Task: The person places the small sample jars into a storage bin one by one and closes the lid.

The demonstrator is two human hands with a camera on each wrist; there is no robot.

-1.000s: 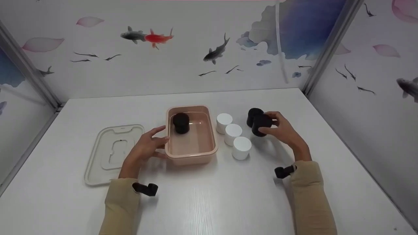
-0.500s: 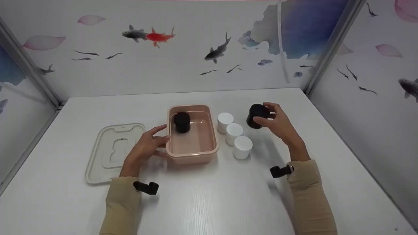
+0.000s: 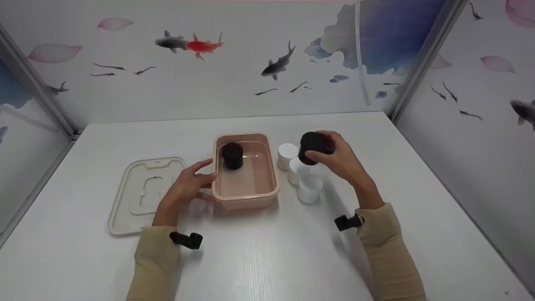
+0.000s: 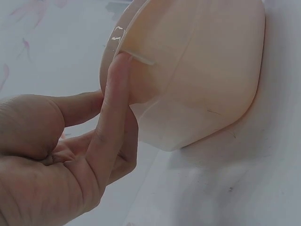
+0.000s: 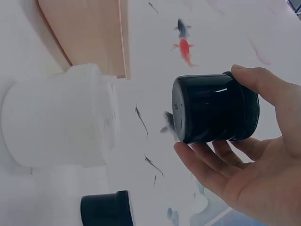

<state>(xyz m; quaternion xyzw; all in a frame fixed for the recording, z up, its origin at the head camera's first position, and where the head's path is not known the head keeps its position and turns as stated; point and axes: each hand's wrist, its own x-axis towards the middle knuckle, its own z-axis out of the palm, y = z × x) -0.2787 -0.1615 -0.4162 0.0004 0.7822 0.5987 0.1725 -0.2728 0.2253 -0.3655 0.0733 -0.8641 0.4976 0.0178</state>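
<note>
Right hand: the right hand [image 3: 340, 161] grips a black jar [image 3: 312, 146], fingers curled under its side and thumb over the top, as the right wrist view shows [image 5: 214, 114].
Jar position: it is lifted off the table, tilted, hanging above the row of white jars [image 3: 299, 171].
Writing: no label or lettering readable on the black jar or on anything else.
Left hand: the left hand [image 3: 188, 188] rests against the left wall of the pink tub [image 3: 267, 177], fingers straight, one fingertip [image 4: 123, 61] pressing up by the rim.
In the tub: a second black jar [image 3: 232, 155] stands at its far end.
Further out: a third black jar [image 5: 106, 209] shows only in the right wrist view; a pale lid [image 3: 142, 194] lies flat, left of the left hand, on the white table [image 3: 267, 259].
</note>
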